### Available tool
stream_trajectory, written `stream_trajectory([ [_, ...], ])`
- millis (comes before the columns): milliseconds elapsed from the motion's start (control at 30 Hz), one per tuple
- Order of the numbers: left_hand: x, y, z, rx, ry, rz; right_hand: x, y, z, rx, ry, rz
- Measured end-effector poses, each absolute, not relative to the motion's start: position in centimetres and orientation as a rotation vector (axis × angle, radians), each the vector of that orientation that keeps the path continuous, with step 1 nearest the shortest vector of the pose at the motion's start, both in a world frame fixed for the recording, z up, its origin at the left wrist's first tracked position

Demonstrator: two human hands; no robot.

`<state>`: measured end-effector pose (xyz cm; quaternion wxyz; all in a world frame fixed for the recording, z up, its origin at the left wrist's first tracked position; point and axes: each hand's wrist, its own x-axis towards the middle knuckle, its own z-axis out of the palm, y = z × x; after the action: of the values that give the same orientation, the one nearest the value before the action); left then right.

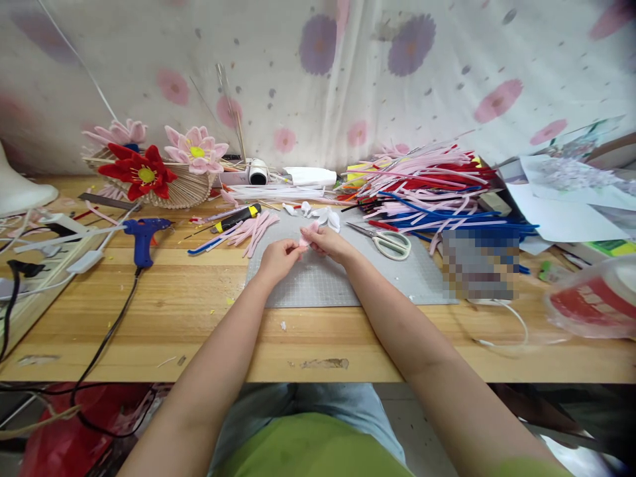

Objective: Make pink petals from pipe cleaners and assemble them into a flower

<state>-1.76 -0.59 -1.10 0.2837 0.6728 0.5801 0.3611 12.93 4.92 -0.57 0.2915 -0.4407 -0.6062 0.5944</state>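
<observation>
Over the grey cutting mat (318, 281) my two hands meet. My left hand (281, 260) pinches the lower left end of a small pink pipe-cleaner petal (307, 237). The fingers of my right hand (325, 242) are closed on the same petal from the right and partly cover it. Just behind them lie several white petal pieces (326, 217). Cut pink pipe cleaners (253, 232) are heaped left of my hands. Scissors (390, 244) with pale handles rest on the mat to the right.
A blue glue gun (144, 238) with a trailing cord stands left. Behind it, red (144, 173) and pink flowers (197, 149) sit on a woven fan-shaped holder. A black-and-yellow utility knife (238, 217) lies nearby. Pipe cleaners (422, 192) are piled back right, before papers (561, 205) and a plastic tub (596, 298).
</observation>
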Motion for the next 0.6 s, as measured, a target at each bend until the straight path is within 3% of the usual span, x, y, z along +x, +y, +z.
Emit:
stream_trajectory([
  [167, -1.8, -0.1, -1.7, 1.621, 1.373, 1.046, 12.6, 4.7, -0.3, -1.139, -1.544, 1.623],
  [600, -1.7, -0.7, -1.9, 1.947, 1.651, 1.067, 11.5, 4.7, -1.4, -1.297, -1.639, 1.471],
])
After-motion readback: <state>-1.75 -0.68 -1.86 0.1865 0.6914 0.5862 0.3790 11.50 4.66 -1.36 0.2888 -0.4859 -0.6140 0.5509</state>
